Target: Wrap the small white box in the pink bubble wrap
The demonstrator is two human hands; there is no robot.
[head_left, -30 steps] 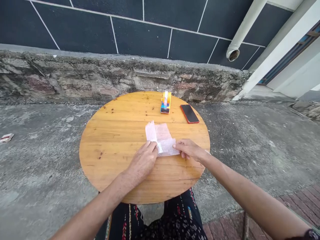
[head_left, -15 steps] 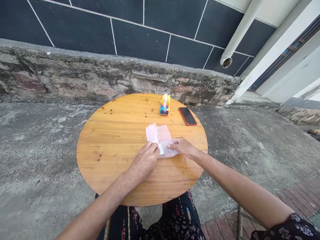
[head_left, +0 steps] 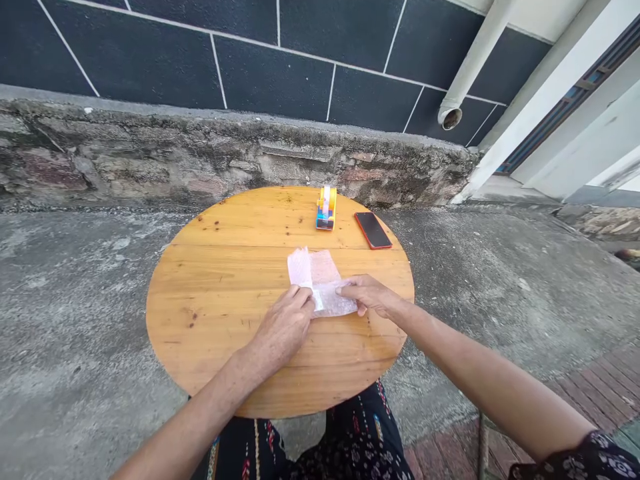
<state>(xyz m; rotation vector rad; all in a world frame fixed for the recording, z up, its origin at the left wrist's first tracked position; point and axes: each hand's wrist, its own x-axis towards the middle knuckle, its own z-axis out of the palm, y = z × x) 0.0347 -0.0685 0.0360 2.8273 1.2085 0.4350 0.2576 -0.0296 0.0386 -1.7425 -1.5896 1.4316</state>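
Observation:
A piece of translucent pinkish bubble wrap (head_left: 320, 280) lies on the round wooden table (head_left: 225, 287), right of its middle. My left hand (head_left: 284, 327) rests on the wrap's near left edge, fingers bent and pressed onto it. On the near right edge sits my right hand (head_left: 369, 294), its fingers curled and pinching the sheet. The wrap's far part is folded and lies flat.
A yellow and blue tape dispenser (head_left: 326, 208) stands at the table's far side, with a red-edged phone (head_left: 373, 230) lying to its right. Behind the table runs a rough stone ledge (head_left: 200, 153) under a dark tiled wall. A white drainpipe (head_left: 470, 67) hangs at the upper right.
My right hand has slid left along the wrap's near edge, closer to my left hand. The view has shifted slightly; the wrap stays in place.

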